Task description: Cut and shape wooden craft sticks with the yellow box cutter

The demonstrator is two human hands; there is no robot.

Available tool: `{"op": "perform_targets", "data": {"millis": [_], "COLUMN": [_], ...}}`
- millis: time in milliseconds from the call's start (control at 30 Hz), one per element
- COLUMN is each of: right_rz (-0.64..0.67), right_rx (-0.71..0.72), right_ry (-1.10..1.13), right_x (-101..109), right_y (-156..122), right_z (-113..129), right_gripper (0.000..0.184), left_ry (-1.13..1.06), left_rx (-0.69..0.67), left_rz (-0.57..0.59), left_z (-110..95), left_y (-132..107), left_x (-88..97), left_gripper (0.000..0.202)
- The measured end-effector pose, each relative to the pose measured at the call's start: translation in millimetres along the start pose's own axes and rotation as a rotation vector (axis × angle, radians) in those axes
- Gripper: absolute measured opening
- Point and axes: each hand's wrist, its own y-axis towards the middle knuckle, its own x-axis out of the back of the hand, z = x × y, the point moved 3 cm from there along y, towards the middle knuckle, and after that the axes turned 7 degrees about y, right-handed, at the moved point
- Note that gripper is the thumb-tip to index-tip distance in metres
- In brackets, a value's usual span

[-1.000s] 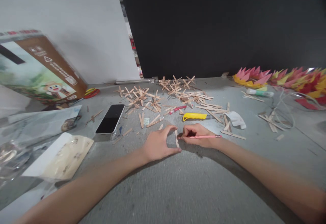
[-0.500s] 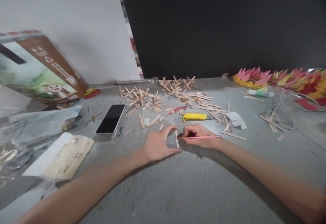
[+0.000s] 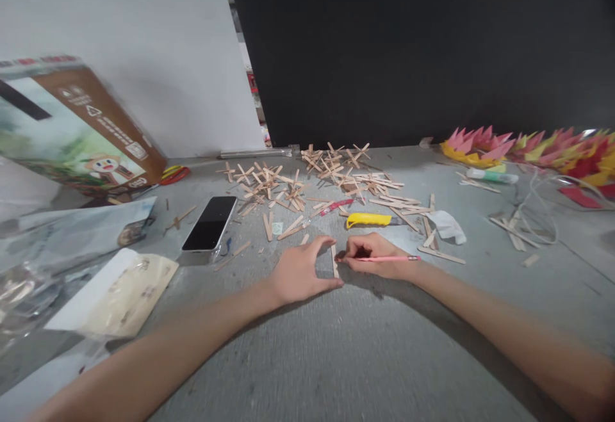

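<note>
Between the thumb and fingers of my left hand a short wooden craft stick is held by its two ends, pointing away from me on the grey table. My right hand is closed around a pink pencil, whose tip meets the stick near its middle. Just beyond my hands lies a yellow box cutter. A red, slim tool rests behind it, among craft sticks. Further back is a heap of crossed craft sticks.
A phone lies to the left, near plastic packets and a printed box. On the right are a crumpled tissue, a glue stick, a white cable and folded paper shapes. A black panel stands behind.
</note>
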Motion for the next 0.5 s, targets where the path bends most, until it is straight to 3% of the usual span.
{"op": "perform_targets", "data": {"millis": [500], "right_rz": [-0.01], "right_rx": [-0.04], "right_ry": [0.033], "right_x": [-1.2], "right_y": [-0.6], "right_z": [1.8], "right_gripper": [0.039], "left_ry": [0.011], "left_rx": [-0.008], "left_rz": [-0.014], "left_z": [1.0], "left_y": [0.8], "left_x": [-1.1], "left_gripper": [0.083]}}
